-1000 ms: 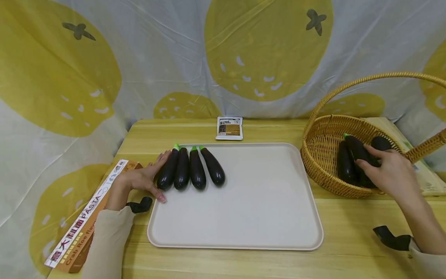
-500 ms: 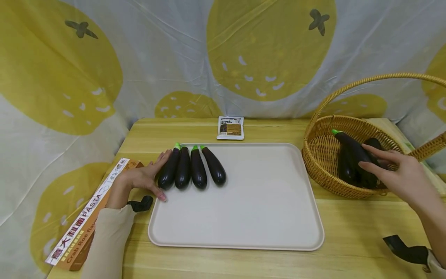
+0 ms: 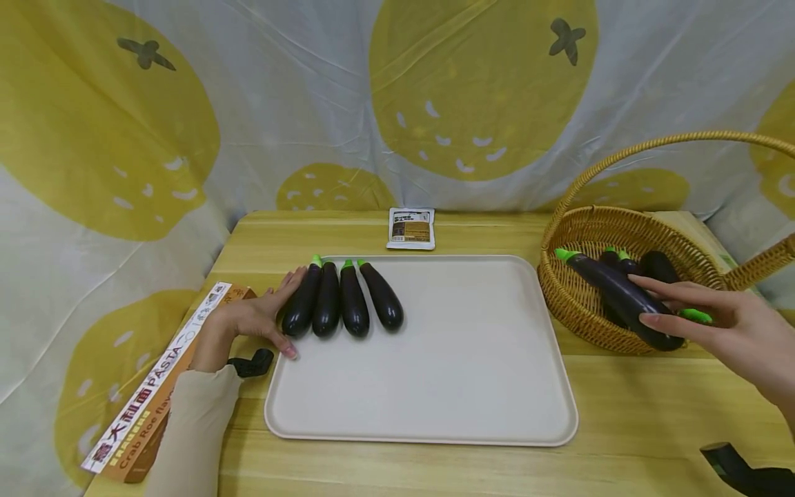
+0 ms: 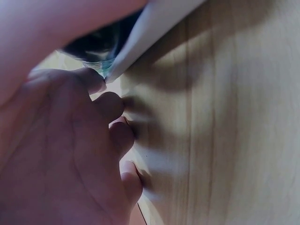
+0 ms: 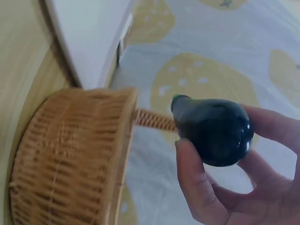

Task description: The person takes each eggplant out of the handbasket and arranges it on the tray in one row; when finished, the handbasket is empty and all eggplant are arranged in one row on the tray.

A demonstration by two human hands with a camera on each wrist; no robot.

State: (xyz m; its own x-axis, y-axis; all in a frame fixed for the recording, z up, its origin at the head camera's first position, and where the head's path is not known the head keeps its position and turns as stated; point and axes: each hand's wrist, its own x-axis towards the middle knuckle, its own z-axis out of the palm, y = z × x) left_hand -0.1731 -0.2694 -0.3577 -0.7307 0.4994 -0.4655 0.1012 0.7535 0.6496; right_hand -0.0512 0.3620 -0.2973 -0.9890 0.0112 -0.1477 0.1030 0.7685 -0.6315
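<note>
In the head view, my right hand (image 3: pixel 733 324) pinches an eggplant (image 3: pixel 621 297) between thumb and fingers over the front of the wicker basket (image 3: pixel 577 317); its green stem points to the back left. The right wrist view shows this eggplant (image 5: pixel 215 131) held beside the basket (image 5: pixel 70 154). More eggplants lie in the basket. My left hand (image 3: pixel 261 319) rests with spread fingers at the left edge of the white tray (image 3: pixel 459 373), beside the leftmost eggplant (image 3: pixel 302 300) of a row of several, stems to the back. In the left wrist view the left fingers touch the wooden table.
A long pasta box (image 3: pixel 155 386) lies slanted left of the tray, under the left forearm. Behind the tray is a small packet (image 3: pixel 411 228). The basket's tall handle (image 3: pixel 671 135) arches above it, and a flat package (image 3: pixel 689 224) lies behind the basket. A patterned cloth hangs behind.
My right hand has lifted an eggplant from among the others and drawn it toward the basket's front rim, uncovering green stems beneath. The left hand has stayed in place.
</note>
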